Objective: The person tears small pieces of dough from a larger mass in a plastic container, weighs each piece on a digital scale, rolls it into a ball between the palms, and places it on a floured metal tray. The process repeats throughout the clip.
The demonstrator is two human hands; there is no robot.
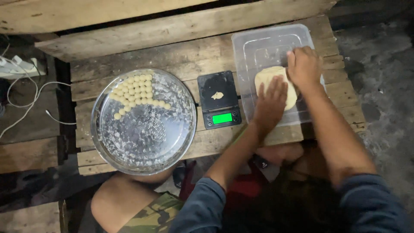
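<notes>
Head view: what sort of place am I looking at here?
Probably a makeshift food-prep spot, low to the ground: a rough wooden pallet table, a small digital scale, a metal tray of dough balls, both hands on dough.

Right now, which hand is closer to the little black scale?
The left hand. It rests on the dough in the clear plastic tub, just right of the scale. The right hand presses the dough's far side, farther off.
</notes>
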